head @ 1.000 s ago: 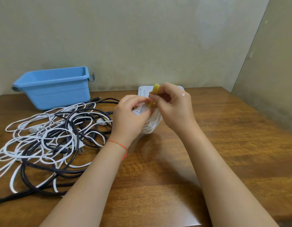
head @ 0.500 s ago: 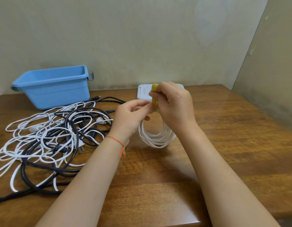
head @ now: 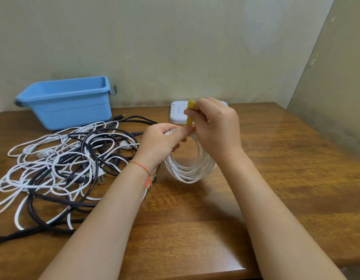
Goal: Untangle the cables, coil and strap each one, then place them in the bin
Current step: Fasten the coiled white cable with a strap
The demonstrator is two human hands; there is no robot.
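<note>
The brown wooden desk point(head: 286, 168) lies bare to the right and along its near edge — open room for hands. Left of centre, a sprawling tangle of white and black cables point(head: 60, 168) covers the surface, reaching up to the blue plastic bin point(head: 70, 110). A flat white rounded box point(head: 178, 114) sits against the back wall.

blue bin point(head: 74, 112), yellow strap point(head: 190, 116), white coil point(head: 192, 168), black-and-white tangle point(head: 60, 164), brown table point(head: 276, 178).
</note>
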